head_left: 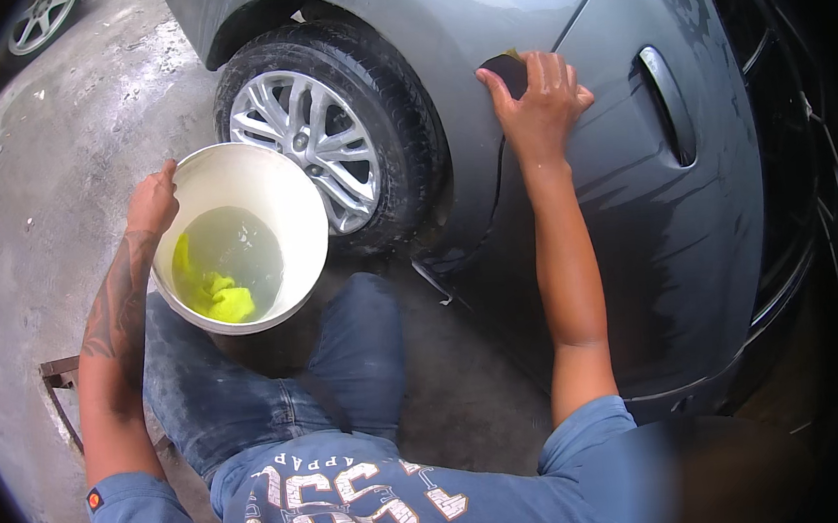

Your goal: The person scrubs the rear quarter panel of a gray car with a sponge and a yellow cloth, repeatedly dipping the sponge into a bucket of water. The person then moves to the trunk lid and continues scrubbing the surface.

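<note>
My left hand (pixel 153 200) grips the rim of a white plastic bucket (pixel 298 219) on its left side. Cloudy water (pixel 246 241) covers the bucket's bottom, and a bright yellow-green cloth (pixel 228 300) lies partly sunk in it. Between the thumb and fingers of my right hand (pixel 543 103) is a dark, flat pad (pixel 506 72) with a yellowish edge. That hand is at the grey car body panel (pixel 461 32), beside the seam of the door (pixel 613 124). Wet streaks run down the door below its handle (pixel 669 105). The pad's underside is hidden.
Just beyond the bucket stands the car's wheel (pixel 301 142) with its silver alloy rim. By my left elbow is a rusty metal frame (pixel 58 370). Another wheel (pixel 41 22) shows at the upper left on the concrete floor (pixel 88 110). My jeans-clad knees are below the bucket.
</note>
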The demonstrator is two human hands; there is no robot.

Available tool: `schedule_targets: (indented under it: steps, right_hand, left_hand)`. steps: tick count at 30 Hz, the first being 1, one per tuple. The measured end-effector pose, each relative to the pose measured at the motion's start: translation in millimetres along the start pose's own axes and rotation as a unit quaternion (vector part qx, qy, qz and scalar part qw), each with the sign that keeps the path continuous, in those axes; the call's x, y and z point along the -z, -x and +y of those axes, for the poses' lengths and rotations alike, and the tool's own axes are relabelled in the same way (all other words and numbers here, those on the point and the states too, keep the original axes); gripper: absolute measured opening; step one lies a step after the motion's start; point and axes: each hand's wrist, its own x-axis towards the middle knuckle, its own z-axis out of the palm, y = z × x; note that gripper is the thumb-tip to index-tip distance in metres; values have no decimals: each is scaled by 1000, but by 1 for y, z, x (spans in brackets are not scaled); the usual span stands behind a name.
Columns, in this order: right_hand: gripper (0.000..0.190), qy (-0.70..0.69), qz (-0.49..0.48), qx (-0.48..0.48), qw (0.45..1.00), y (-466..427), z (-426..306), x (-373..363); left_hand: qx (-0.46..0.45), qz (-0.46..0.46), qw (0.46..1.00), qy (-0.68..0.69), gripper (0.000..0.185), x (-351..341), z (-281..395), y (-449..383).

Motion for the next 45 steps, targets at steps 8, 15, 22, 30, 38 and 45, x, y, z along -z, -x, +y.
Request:
schedule_targets:
  steps: [8, 15, 22, 30, 38, 45]
  right_hand:
    - [37, -21, 46, 23, 998, -24, -3, -16]
    - [36, -40, 17, 33, 998, -5, 4, -9]
    - [38, -18, 8, 95, 995, -31, 9, -14]
    - [39, -18, 34, 130, 991, -66, -2, -36]
    - [42, 26, 33, 170, 985, -92, -10, -44]
    - [45, -33, 1, 206, 978, -81, 12, -32]
  left_hand:
    - [-11, 16, 1000, 3, 31, -7, 0, 0]
    - [3, 0, 1000, -24, 29, -1, 4, 0]
    - [2, 0, 1000, -28, 30, -1, -2, 3]
    - [-12, 6, 999, -37, 32, -1, -3, 1]
    - [-12, 3, 999, -39, 28, 5, 7, 4]
    - [6, -12, 999, -47, 29, 10, 10, 2]
